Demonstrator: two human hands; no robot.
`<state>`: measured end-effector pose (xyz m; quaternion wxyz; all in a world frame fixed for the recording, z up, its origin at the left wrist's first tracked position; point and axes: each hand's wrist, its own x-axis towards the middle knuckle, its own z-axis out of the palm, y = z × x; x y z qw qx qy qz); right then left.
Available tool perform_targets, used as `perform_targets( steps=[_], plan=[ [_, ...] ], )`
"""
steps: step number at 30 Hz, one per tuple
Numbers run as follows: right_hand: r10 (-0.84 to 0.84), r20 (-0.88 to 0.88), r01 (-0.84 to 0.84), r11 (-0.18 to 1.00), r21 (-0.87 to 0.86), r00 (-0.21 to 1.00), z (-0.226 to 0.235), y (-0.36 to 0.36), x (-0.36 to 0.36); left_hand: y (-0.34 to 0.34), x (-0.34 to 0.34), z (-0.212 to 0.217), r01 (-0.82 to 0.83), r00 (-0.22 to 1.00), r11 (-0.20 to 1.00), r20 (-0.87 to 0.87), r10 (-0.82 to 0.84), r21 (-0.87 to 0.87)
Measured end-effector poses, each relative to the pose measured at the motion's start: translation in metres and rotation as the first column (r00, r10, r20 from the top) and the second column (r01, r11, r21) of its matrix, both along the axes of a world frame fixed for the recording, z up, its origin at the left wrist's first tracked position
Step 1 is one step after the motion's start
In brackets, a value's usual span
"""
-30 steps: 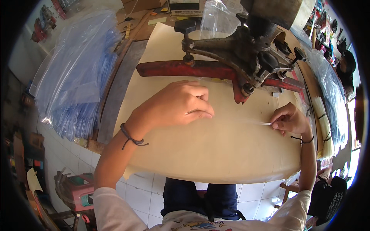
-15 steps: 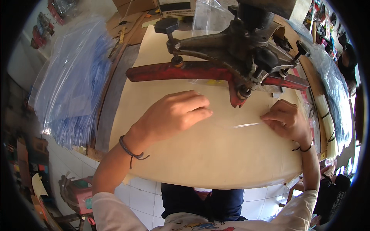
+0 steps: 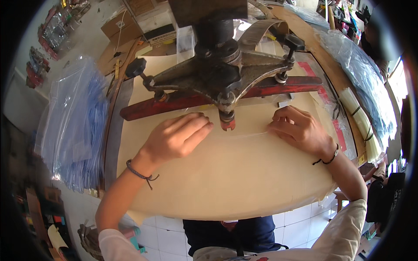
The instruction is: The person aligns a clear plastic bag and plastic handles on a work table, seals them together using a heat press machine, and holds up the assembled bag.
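Observation:
My left hand lies flat, fingers together, pressing a thin clear plastic sheet onto the beige work surface. My right hand pinches the sheet's right end with bent fingers. Between both hands, the red-tipped punch head of a dark metal press hangs just over the sheet. A long red bar of the press runs behind my fingers.
A tall stack of clear plastic bags with blue strips stands left of the surface. More plastic bags and bundled pale strips lie along the right. Cardboard boxes sit at the back. White floor tiles show below the table edge.
My head has moved in closer over the press. Both hands slid the plastic sheet forward, up under the punch head, and the right hand came nearer to the press.

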<state>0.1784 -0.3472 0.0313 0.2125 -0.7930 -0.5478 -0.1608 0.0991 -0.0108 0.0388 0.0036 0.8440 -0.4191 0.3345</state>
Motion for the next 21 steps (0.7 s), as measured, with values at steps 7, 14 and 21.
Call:
perform_targets(
  steps=[7,14,21],
  plan=[
    [0.01,0.018,-0.01,1.0,-0.02,1.0,-0.002,0.0,0.004,0.006,0.009,-0.018,0.058,0.998,0.996,-0.027,-0.06,-0.063],
    [-0.067,-0.007,0.067,0.998,0.002,0.998,-0.004,0.011,0.001,0.006,0.013,-0.03,0.074,0.997,0.989,0.044,-0.069,-0.131],
    [-0.111,0.009,0.112,0.994,-0.013,0.994,-0.008,0.015,-0.002,0.007,0.015,-0.034,0.034,0.999,0.992,0.01,-0.033,-0.125]
  ],
)
